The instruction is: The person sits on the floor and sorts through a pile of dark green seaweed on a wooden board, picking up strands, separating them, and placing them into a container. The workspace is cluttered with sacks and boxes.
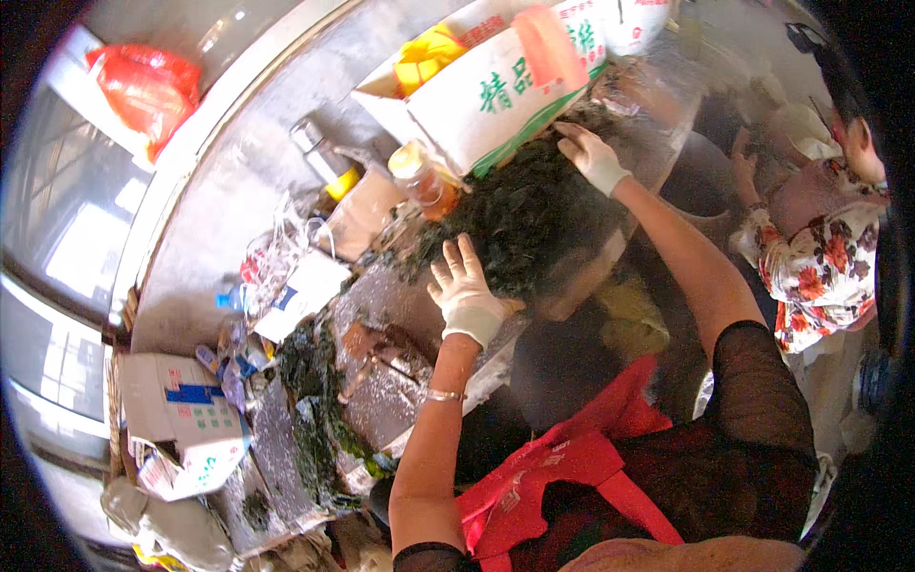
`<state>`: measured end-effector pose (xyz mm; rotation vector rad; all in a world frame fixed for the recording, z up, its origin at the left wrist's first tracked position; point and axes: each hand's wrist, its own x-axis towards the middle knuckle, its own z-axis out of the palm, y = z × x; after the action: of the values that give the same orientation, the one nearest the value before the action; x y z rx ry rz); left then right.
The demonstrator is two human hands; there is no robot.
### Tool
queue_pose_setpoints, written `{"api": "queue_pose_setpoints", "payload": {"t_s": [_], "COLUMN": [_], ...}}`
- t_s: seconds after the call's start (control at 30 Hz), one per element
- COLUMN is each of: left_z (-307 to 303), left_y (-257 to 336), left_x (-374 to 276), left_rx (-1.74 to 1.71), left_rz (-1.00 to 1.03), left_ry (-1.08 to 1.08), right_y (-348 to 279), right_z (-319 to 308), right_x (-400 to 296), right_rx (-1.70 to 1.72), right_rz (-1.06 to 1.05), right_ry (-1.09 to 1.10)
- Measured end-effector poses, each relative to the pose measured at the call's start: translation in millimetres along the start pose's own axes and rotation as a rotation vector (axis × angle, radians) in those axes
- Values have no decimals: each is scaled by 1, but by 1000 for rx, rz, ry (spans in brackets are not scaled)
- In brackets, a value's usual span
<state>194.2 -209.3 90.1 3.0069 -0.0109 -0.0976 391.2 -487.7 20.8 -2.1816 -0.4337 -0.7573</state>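
Observation:
A heap of dark green, leafy strips that look like seaweed (525,207) lies on the work table (386,300) before me. My left hand (466,289), in a pale thin glove, rests at the heap's near left side with its fingers spread. At the far right side of the heap, my right hand (592,157) wears the same kind of glove; its fingertips touch the dark strips. Neither hand grips anything that I can see. A wooden-handled tool (368,357) sits left of my left hand among white grains. A dark green strand bundle (314,415) trails along the table's left part.
Behind the heap stand a white printed carton (465,107), a jar with a yellowish lid (422,179) and a metal flask (325,157). White strings (275,250) and a second carton (182,422) are on the left. Another person (815,243) in a floral top is at the right.

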Motion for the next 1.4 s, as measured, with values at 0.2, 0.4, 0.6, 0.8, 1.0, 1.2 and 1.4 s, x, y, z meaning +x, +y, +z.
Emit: {"api": "queue_pose_setpoints", "payload": {"t_s": [0.2, 0.4, 0.6, 0.8, 1.0, 1.2, 1.4], "left_z": [21, 58, 101, 102, 93, 20, -18], "left_y": [11, 25, 34, -28, -33, -6, -60], "left_x": [56, 86, 124, 133, 135, 96, -70], "left_rx": [102, -66, -1712, -2006, -1480, -1325, -1402], "left_rz": [-149, -212, 66, -124, 138, 87, 79], "left_ry": [-241, -81, 175, -351, -77, -100, -107], "right_y": [40, -3, -92, -150, -159, -110, -138], "right_z": [-58, 3, 52, 13, 55, 81, 9], "right_x": [-9, -8, -19, -12, -7, -23, 7], "right_rx": [-115, -175, -26, -272, -515, -304, -795], "right_rz": [489, 183, 235, 211, 316, 277, -105], "right_ry": [-351, -508, -801, -999, -905, -476, -956]}}
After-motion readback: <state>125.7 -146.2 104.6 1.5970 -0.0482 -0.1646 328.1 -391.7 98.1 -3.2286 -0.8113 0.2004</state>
